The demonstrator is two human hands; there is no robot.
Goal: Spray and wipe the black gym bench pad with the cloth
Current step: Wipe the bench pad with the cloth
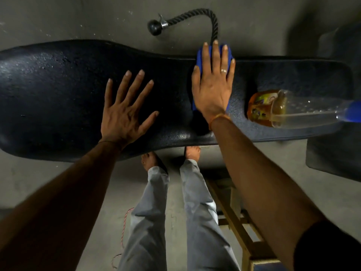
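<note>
The black gym bench pad runs left to right across the view. My left hand lies flat on its middle, fingers spread, holding nothing. My right hand presses flat on a blue cloth at the pad's far edge; the cloth shows around my fingers and beside my wrist. A clear spray bottle with amber liquid, an orange label and a blue head stands on the pad to the right of that hand.
A black rope handle with a rubber end lies on the concrete floor beyond the bench. My bare feet and grey trousers stand at the near side. A wooden frame sits low right, a dark mat at right.
</note>
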